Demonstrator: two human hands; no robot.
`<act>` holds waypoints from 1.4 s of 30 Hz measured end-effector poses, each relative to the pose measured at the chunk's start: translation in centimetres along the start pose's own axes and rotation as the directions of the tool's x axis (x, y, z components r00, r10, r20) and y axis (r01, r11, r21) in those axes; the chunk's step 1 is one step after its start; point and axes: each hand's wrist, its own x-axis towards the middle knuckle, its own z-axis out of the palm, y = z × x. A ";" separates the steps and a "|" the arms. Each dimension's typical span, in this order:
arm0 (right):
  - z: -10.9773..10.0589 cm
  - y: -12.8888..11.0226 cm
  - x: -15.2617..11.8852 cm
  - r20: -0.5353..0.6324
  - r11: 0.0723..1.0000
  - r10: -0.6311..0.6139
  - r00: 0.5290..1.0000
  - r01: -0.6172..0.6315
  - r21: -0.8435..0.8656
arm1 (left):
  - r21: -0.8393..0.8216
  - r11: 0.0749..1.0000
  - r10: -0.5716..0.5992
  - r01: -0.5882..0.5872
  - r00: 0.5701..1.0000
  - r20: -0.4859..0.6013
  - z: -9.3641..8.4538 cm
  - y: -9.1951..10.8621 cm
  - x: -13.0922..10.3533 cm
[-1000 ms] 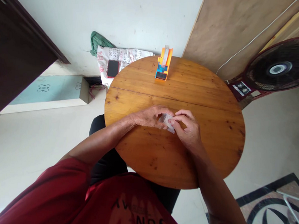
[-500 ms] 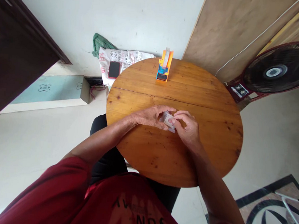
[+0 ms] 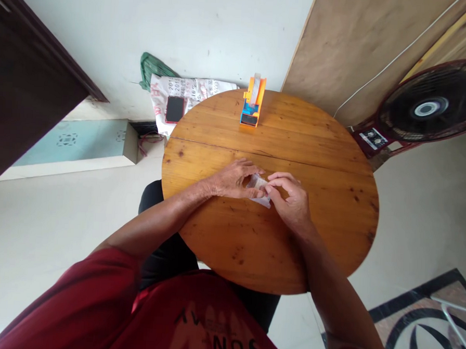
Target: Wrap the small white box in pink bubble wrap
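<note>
A small pale, purplish slip [image 3: 263,201], thin like paper or film, is held low over the round wooden table between my two hands. My left hand [image 3: 238,179] curves around its left side, thumb lying across it and fingers bent over its far edge. At its right side my right hand [image 3: 291,198] pinches it between thumb and index finger. Fingers cover part of the slip, and its kind is too small to make out. An orange and blue tape dispenser [image 3: 253,105] with a clear roll stands near the far edge of the table [image 3: 327,174].
Beyond the table's far left edge, a dark phone [image 3: 174,109] lies on a printed white sack [image 3: 202,88], with a green bag [image 3: 154,69] behind. A large fan [image 3: 429,109] stands at the right. A pale blue box [image 3: 78,140] sits on the floor at left.
My left thumb has shifted a little to the right across the slip, and more of the slip shows below it. My right hand keeps its pinch. The view has moved slightly.
</note>
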 end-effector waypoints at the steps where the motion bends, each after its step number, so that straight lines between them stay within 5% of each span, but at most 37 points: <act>1: 0.0 0.0 0.0 -0.001 1.000 0.001 1.000 -0.001 0.004 | 0.010 1.000 0.010 -0.010 1.000 -0.007 0.1 0.0 0.0; 29: -0.9 -0.6 0.2 -0.020 0.959 0.185 0.982 -0.176 0.220 | -0.290 0.957 -0.003 0.009 1.000 0.021 0.5 0.2 -0.3; 42: -1.3 -0.9 0.3 -0.068 0.941 0.229 0.971 -0.203 0.270 | -0.403 0.910 -0.044 0.095 0.990 0.134 0.3 0.5 -0.7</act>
